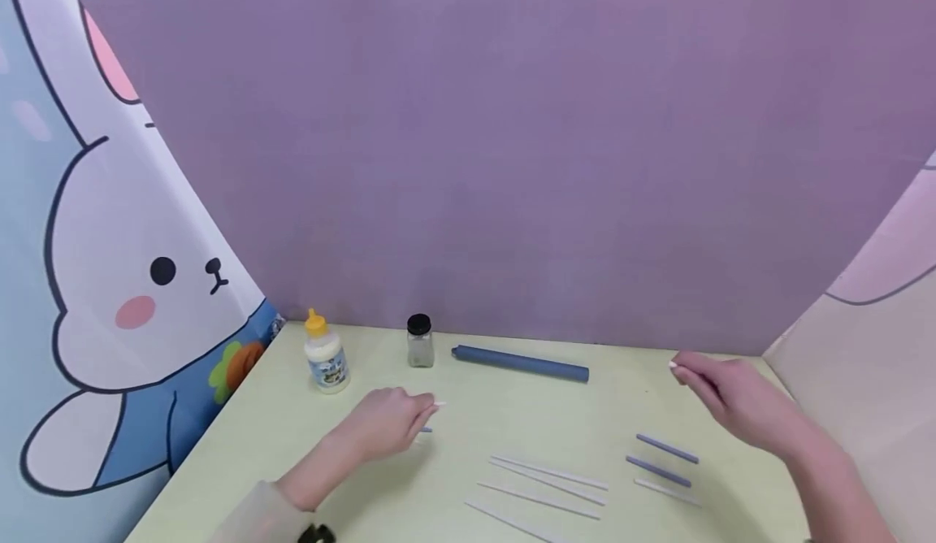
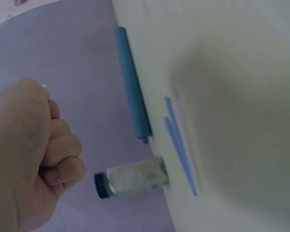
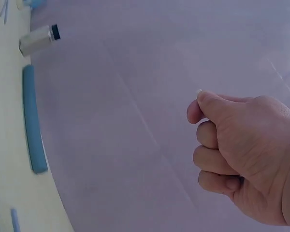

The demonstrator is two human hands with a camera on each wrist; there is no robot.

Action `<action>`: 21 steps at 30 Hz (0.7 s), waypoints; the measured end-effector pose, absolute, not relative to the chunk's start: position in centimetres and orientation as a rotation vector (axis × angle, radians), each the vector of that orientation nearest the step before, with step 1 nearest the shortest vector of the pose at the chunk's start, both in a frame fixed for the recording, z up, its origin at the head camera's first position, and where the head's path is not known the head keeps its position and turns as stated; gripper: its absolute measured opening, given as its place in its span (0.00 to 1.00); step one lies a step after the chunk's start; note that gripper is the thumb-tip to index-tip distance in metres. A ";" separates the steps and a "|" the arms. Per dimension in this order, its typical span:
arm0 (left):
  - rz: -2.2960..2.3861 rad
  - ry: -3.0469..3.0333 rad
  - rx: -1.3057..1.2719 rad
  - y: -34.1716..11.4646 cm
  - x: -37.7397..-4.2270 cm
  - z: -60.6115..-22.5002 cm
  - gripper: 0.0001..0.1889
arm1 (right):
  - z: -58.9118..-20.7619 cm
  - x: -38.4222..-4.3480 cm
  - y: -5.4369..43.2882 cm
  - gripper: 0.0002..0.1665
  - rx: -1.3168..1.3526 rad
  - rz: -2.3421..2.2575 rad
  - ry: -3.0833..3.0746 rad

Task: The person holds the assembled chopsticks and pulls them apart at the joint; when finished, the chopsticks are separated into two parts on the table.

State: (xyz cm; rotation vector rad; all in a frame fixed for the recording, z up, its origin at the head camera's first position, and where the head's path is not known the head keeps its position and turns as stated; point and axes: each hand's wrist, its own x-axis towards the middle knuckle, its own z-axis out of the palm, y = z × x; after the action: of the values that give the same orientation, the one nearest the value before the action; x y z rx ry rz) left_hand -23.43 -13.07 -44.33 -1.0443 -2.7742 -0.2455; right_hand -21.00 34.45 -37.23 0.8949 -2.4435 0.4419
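Observation:
Between the thumb and index finger of my left hand [image 1: 387, 425] is a thin white stick, only its short tip [image 1: 440, 403] showing. My right hand [image 1: 742, 405], raised at the far right, pinches a small white piece [image 1: 672, 364]; the rest of it is hidden in the fingers. The other fingers of both hands are curled in. In the left wrist view, short blue sticks [image 2: 181, 154] and a white stick [image 2: 187, 150] lie together on the table. Several long white sticks [image 1: 541, 494] lie between the hands. Two short blue sticks [image 1: 658, 471] and a short white stick [image 1: 667, 492] lie below my right hand.
A blue cylinder [image 1: 521, 363] lies near the table's back edge. Left of it stand a small clear jar with a black lid [image 1: 420, 341] and a white bottle with a yellow nozzle [image 1: 327, 358]. A purple backdrop [image 1: 497, 161] rises behind the pale table [image 1: 621, 401].

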 end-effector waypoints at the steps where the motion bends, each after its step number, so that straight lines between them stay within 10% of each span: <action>1: -0.253 -2.776 -1.040 -14.0 -23.4 -44.7 0.19 | -37.2 -20.8 35.2 0.18 0.902 0.444 -2.422; 21: -0.364 -2.812 -1.178 -16.3 -21.8 -47.5 0.10 | -45.9 -18.4 37.2 0.20 1.161 0.721 -2.588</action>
State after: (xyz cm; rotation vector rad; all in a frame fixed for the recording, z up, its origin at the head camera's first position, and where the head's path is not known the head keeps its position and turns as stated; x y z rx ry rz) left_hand -21.82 -16.33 -47.50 -1.1782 -2.8124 -0.3642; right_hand -18.41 37.24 -45.92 1.1609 -2.5876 0.7213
